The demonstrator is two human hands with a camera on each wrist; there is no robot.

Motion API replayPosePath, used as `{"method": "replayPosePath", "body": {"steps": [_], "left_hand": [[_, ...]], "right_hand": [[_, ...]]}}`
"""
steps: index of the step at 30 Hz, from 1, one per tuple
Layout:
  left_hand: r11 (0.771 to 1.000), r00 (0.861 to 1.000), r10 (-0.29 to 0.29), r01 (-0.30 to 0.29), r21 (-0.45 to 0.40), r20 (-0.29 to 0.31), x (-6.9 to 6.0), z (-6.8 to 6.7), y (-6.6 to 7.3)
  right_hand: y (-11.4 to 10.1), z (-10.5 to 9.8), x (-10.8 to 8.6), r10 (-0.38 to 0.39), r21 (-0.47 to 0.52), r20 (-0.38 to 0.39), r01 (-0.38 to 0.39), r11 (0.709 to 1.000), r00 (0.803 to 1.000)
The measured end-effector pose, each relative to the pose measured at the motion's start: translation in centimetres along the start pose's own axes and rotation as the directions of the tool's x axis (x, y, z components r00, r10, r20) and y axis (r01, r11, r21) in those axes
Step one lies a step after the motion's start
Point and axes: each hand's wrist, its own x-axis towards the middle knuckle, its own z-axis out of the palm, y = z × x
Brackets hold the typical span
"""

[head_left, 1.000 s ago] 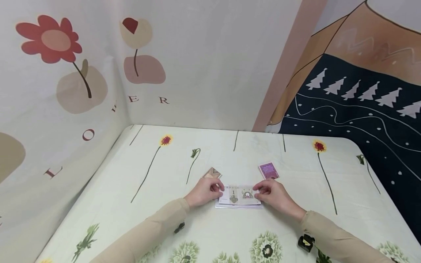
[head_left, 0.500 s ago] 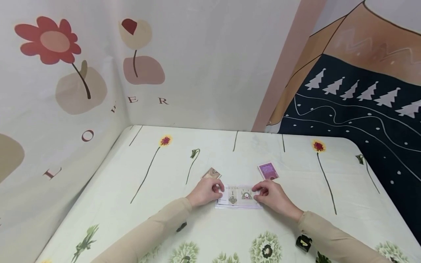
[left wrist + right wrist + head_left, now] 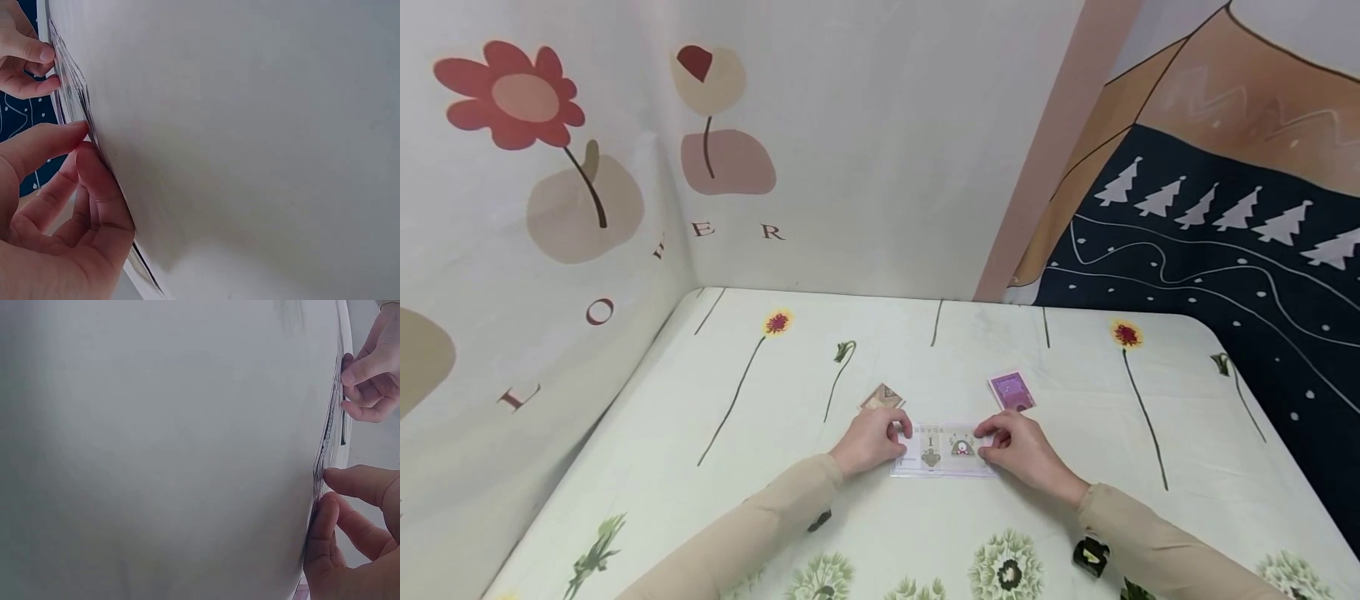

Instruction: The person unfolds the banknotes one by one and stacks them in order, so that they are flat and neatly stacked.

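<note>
A pale play banknote (image 3: 946,447) printed with a 1 and a cartoon figure lies on a thin, flat stack in the middle of the table. At its left end my left hand (image 3: 871,439) pinches the note between thumb and curled fingers. The right end is pinched the same way by my right hand (image 3: 1024,447). Seen edge-on in the right wrist view, the stack (image 3: 326,440) shows several thin layers. My left fingertips (image 3: 80,128) meet at the paper's edge in the left wrist view. Both ends of the note are partly hidden by the hands.
Behind the left hand lies a brown printed card (image 3: 883,396). A purple card (image 3: 1012,391) lies beyond the right hand. The table (image 3: 752,500) has a flower-printed cloth, with a fabric wall (image 3: 865,167) rising behind it.
The top note has been lowered and shifted slightly left, so that its front edge now lies nearly flush with the stack beneath. Both hands keep their hold on its ends.
</note>
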Motion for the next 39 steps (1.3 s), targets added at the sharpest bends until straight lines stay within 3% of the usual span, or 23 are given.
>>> {"method": "replayPosePath", "body": {"steps": [7,12,15,23,29,39], "left_hand": [[0.998,0.997,-0.057,0.058,-0.01,0.056,0.4,-0.4,0.3],[0.986,0.976,-0.122,0.14,-0.093,0.179,1.2,-1.5,0.7],[0.978,0.969,-0.123,0.155,-0.141,0.214,1.7,-2.0,0.9],[0.957,0.969,-0.141,0.185,-0.222,0.202,3.2,-2.4,2.0],[0.934,0.971,-0.137,0.192,-0.3,0.196,4.2,-2.4,2.5],[0.937,0.983,-0.107,0.15,-0.314,0.15,5.8,-2.7,2.8]], "right_hand": [[-0.2,-0.2,0.0,-0.014,-0.002,0.003,0.014,1.0,1.0],[-0.1,-0.8,0.1,-0.014,0.005,0.027,0.014,1.0,1.0],[0.2,-1.4,0.3,0.009,0.002,0.022,-0.009,1.0,1.0],[1.0,-3.8,0.8,-0.004,-0.065,-0.048,0.001,0.998,0.999],[1.9,-5.1,1.2,0.036,-0.092,-0.089,-0.044,0.995,0.995],[3.4,-6.0,1.5,0.126,-0.155,-0.161,-0.151,0.976,0.979]]}}
